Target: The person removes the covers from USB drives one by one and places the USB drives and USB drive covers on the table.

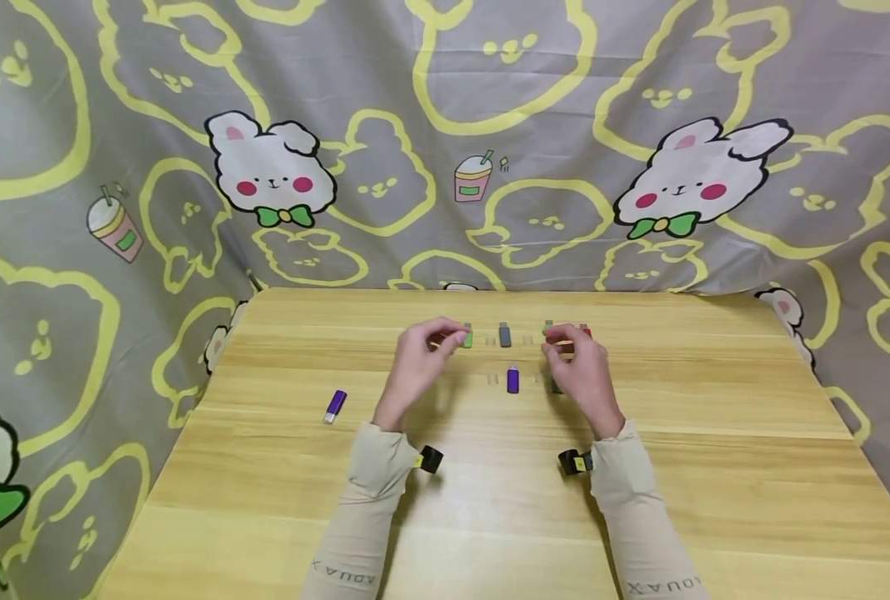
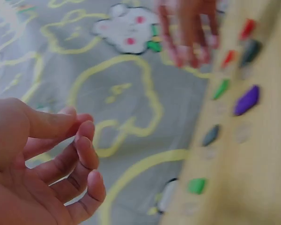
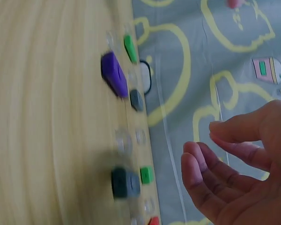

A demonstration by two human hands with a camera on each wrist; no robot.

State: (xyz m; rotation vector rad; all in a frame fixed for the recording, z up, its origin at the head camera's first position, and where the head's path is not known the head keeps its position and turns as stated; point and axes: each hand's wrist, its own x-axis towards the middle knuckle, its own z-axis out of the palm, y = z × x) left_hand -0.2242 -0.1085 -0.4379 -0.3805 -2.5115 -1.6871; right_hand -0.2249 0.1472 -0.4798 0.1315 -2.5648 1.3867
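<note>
My left hand [image 1: 417, 360] hovers above the table with bent fingers, thumb near the fingertips and nothing held. A green USB stick [image 1: 468, 337] shows beside its fingertips in the head view. My right hand [image 1: 586, 371] is raised likewise, its loosely bent fingers holding nothing. It partly covers a dark USB stick [image 3: 125, 183] and a second green one [image 3: 146, 175]. Between the hands lie a grey USB stick [image 1: 504, 336] and a purple USB stick [image 1: 513, 380]. Two red sticks show in the left wrist view, one red stick [image 2: 247, 29] beside the dark one.
Another purple USB stick [image 1: 335, 407] lies apart on the left of the wooden table [image 1: 265, 492]. Small clear pieces, such as one clear piece [image 1: 492, 379], sit between the sticks. A patterned grey curtain [image 1: 385, 75] hangs behind the table's far edge.
</note>
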